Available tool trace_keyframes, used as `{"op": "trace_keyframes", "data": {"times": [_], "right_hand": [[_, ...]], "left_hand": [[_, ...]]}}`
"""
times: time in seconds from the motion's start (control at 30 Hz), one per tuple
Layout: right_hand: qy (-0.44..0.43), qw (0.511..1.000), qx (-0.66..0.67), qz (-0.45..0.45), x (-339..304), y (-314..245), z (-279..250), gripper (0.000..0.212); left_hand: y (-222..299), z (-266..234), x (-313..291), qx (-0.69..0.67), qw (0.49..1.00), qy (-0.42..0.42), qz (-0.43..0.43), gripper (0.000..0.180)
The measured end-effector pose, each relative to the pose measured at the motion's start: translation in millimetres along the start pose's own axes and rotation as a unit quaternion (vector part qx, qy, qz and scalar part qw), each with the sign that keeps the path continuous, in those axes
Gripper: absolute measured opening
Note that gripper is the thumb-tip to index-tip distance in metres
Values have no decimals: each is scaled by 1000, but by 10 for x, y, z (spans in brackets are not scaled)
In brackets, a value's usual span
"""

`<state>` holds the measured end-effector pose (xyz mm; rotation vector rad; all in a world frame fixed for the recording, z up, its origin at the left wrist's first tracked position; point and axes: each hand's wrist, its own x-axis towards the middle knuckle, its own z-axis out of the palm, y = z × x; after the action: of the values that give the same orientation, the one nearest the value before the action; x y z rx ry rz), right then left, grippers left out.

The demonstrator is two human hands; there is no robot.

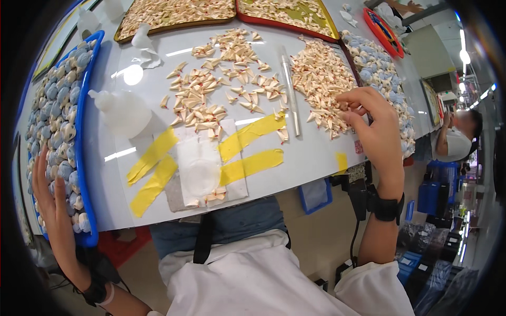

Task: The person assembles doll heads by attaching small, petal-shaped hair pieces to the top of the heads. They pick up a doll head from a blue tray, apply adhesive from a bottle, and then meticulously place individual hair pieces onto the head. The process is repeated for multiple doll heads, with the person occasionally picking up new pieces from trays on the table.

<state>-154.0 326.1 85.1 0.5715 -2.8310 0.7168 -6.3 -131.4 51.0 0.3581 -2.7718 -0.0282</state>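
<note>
My left hand (50,197) lies with fingers stretched out over a blue-rimmed tray (87,100) of small round blue-and-cream pieces (64,131), touching those near its front end. At the right, my right hand (377,124) reaches over a heap of small pointed cream pieces with red tips (321,79). Its thumb and fingers are bent together at the heap's right edge; what lies between them is hidden. More pointed pieces (197,97) are scattered across the middle of the table. A few rest at the near edge of a white pad (197,163) taped down with yellow tape (253,134).
A white squeeze bottle (124,113) and crumpled tissue (145,47) stand at left. A metal rod (290,89) lies beside the heap. Trays (176,31) of pointed pieces line the far side. More blue-and-cream pieces (377,68) are at right. Another person (456,139) is at far right.
</note>
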Motion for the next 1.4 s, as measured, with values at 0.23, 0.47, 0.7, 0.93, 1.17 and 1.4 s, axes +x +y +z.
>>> {"op": "trace_keyframes", "data": {"times": [0.23,0.47,0.7,0.93,1.17,1.4], "right_hand": [[10,998,-66,0,57,36,62,8],[71,991,28,114,6,132,25,6],[100,989,36,99,58,244,15,9],[108,974,154,126,-87,281,-116,14],[141,965,162,153,-227,233,-187,13],[178,961,189,93,-270,-241,-34,6]], "left_hand": [[23,-181,181,-20,991,-127,29,45],[-164,-706,631,-72,987,-139,21,34],[-5,-280,1135,-121,974,-150,116,23],[-75,-449,907,-200,968,-138,57,25],[262,-790,115,-555,829,-40,-50,35],[953,-516,-528,-578,812,-60,-56,33]]}}
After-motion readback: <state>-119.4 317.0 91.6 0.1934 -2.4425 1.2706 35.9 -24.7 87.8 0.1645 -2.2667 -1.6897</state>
